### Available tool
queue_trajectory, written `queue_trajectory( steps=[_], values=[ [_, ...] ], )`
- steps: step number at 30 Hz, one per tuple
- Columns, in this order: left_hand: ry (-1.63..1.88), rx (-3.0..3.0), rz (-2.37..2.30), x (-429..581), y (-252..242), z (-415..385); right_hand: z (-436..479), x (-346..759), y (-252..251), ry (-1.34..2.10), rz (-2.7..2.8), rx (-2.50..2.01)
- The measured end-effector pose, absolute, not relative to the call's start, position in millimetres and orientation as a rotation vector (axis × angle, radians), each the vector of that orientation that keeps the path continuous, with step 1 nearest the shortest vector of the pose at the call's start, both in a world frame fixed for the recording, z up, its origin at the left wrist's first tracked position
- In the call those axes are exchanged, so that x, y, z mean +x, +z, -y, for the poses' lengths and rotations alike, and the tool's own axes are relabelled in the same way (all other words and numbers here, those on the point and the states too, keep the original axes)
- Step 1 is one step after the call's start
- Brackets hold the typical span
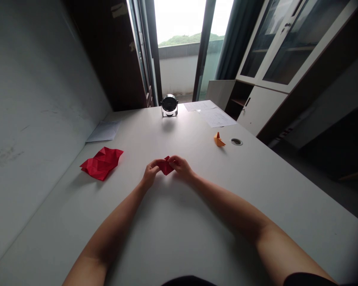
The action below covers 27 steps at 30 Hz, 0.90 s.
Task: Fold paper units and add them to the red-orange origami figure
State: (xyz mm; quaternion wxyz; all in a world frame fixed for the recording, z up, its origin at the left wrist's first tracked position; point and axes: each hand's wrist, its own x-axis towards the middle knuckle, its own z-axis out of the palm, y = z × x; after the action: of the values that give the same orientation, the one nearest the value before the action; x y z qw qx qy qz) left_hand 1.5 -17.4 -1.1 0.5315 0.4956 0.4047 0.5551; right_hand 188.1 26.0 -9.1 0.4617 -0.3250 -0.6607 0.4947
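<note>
A small piece of folded red paper [166, 168], roughly diamond-shaped with a point toward me, is held between my two hands over the middle of the table. My left hand [151, 171] pinches its left edge. From the other side, the fingers of my right hand [181, 165] grip its upper right part and cover some of it. A larger creased sheet of red paper [102, 163] lies partly unfolded on the left. Over to the right stands a small orange folded paper figure [218, 140].
The white table [167, 222] meets a wall on the left. A round black device on a stand [169, 105] sits at the far edge. Printed sheets [217, 117] lie at the back right, a paper stack [103, 131] at the back left. A cable hole [236, 142] is near the right edge.
</note>
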Motion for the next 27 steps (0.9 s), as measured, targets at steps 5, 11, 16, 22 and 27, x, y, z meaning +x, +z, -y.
queue_trajectory(
  steps=[5,11,16,22,27],
  values=[
    [1.313,1.229,-0.994,5.1,0.8,19.3,-29.1,187.7,-12.1,1.199,1.589,-0.829],
    [1.349,1.310,-1.038,7.2,-4.1,18.3,-26.3,188.7,-9.3,1.134,1.586,-0.875],
    [1.391,1.316,-1.040,5.8,-3.0,17.7,-27.5,189.5,-8.8,1.127,1.582,-0.958],
    [1.394,1.345,-1.078,4.4,-1.4,17.5,-28.2,190.5,-8.6,1.068,1.679,-1.009],
    [1.387,1.340,-1.096,4.5,-1.9,17.0,-27.5,190.0,-12.3,0.999,1.778,-1.016]
  ],
)
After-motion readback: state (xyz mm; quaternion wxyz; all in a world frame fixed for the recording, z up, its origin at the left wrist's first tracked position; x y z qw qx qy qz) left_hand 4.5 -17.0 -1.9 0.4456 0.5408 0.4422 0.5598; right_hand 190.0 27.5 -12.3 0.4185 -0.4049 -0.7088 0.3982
